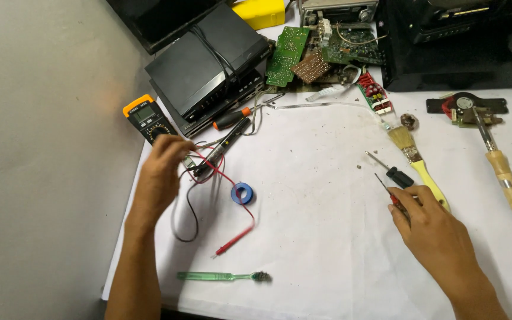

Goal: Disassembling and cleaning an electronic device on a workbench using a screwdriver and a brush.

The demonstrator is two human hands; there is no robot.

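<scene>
Head view: two screwdrivers; right hand [431, 222] pinches red one [386, 191]; left hand [160, 172] grip unclear.

multimeter [149, 118]: orange casing, dark face. test lead [232, 234]: red wire, red probe. second lead [186, 222]: black. tape roll [242, 192]: blue. toothbrush [217, 276]: translucent green. brush [417, 163]: yellow handle, tan bristles. screwdriver [388, 191]: red handle. second screwdriver [393, 173]: black handle. circuit board [287, 54]: green. table cover [327, 237]: white, speckled with dark crumbs. soldering iron [505, 178]: pale wooden handle.
</scene>
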